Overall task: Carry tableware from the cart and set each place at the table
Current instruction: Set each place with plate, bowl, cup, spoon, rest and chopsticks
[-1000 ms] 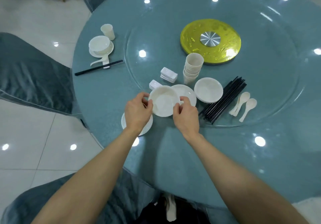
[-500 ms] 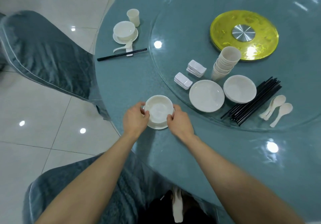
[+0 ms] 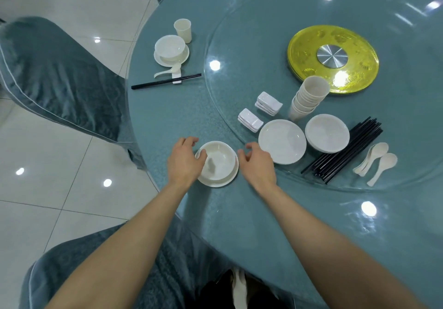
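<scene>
A white bowl [image 3: 219, 160] sits on a white saucer [image 3: 227, 181] at the near edge of the round teal table [image 3: 167, 116]. My left hand [image 3: 184, 162] hovers at the bowl's left rim, thumb over the rim, fingers loosely curled. My right hand [image 3: 257, 164] is just right of the bowl, fingers relaxed, holding nothing. On the glass turntable [image 3: 239, 32] lie a plate [image 3: 282, 142], stacked bowls [image 3: 327, 133], stacked cups [image 3: 308, 98], chopstick rests [image 3: 250, 119], black chopsticks [image 3: 347, 151] and white spoons [image 3: 376, 160].
A finished place setting lies at the far left: bowl on saucer [image 3: 170, 49], cup [image 3: 183, 30], spoon [image 3: 167, 71] and chopsticks [image 3: 165, 82]. A yellow disc [image 3: 311, 44] marks the turntable's middle. Teal-covered chairs stand at the left [image 3: 55, 76] and below me [image 3: 167, 256].
Both hands carried the bowl from the turntable and set it on the saucer at the table's edge. They have now let go and drawn slightly apart.
</scene>
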